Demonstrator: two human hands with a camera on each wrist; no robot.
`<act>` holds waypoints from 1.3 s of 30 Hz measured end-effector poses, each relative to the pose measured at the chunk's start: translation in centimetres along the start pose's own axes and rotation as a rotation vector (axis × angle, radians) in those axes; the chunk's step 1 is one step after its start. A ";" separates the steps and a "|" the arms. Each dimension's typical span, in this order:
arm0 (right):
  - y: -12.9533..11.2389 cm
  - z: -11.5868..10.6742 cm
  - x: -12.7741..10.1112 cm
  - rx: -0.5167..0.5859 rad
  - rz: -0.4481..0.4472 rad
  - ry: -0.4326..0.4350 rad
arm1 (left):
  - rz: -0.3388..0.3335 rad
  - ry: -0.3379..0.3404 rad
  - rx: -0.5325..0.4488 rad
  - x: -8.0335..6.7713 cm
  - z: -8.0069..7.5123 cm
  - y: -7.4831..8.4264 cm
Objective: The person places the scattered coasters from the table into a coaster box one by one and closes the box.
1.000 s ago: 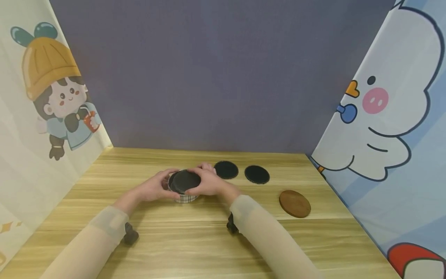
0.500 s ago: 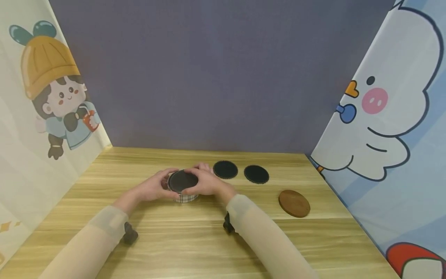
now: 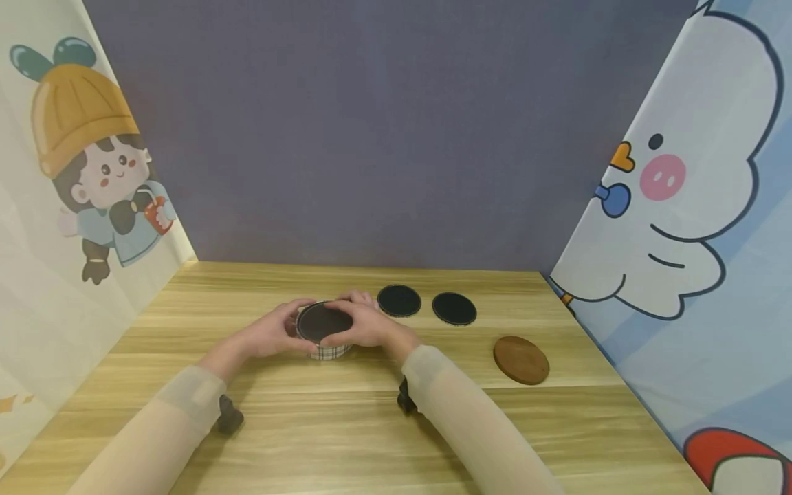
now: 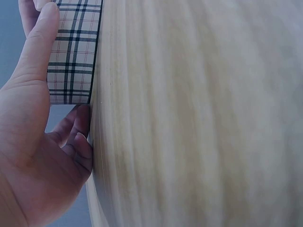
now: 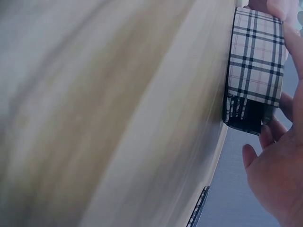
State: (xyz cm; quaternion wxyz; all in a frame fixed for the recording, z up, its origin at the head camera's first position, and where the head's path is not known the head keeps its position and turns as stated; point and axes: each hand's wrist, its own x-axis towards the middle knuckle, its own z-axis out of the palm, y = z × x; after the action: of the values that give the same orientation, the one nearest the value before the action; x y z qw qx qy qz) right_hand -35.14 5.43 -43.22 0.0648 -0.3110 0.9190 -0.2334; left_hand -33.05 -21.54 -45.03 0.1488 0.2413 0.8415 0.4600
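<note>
A small round plaid holder [image 3: 328,351] stands on the wooden table [image 3: 346,426] near its middle. A dark round coaster [image 3: 322,321] lies flat in the holder's top. My left hand [image 3: 275,333] grips the holder's left side, with its thumb along the plaid wall [image 4: 73,56]. From the right, my right hand [image 3: 366,326] curls round the coaster's rim, thumb in front and fingers behind. The right wrist view shows the plaid holder [image 5: 255,66] with my right hand [image 5: 279,175] close against it.
Two black coasters [image 3: 399,300] [image 3: 454,309] lie in a row just right of my hands. A brown coaster [image 3: 521,359] lies further right and nearer me. Cartoon-printed cloth walls stand on the left and right, a plain grey one behind.
The dark coaster sat raised and slightly tilted over the holder a second ago; now it lies lower and level in the holder's top. Both hands stayed in place.
</note>
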 end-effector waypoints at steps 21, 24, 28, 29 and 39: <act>2.1 -1.7 -2.3 0.173 0.049 -0.013 | 0.002 0.045 0.033 0.1 0.2 -0.1; 3.1 -2.4 -3.2 0.210 0.041 -0.016 | 0.003 0.057 0.053 0.1 0.2 -0.3; 4.6 -3.2 -4.7 0.235 0.006 -0.004 | -0.004 0.075 0.083 0.1 0.2 -0.4; 4.9 -3.4 -5.2 0.241 0.000 -0.001 | -0.005 0.075 0.086 0.1 0.2 -0.4; 9.1 -6.1 -9.2 0.160 0.088 0.029 | -0.007 0.076 0.096 0.1 0.3 -0.4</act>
State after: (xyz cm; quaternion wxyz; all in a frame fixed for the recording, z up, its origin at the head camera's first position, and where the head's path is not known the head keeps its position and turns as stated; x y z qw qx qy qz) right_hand -34.29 19.70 -42.35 0.0861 -0.2609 0.9111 -0.3074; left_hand -33.17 -21.49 -45.54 0.1068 0.2276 0.8684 0.4274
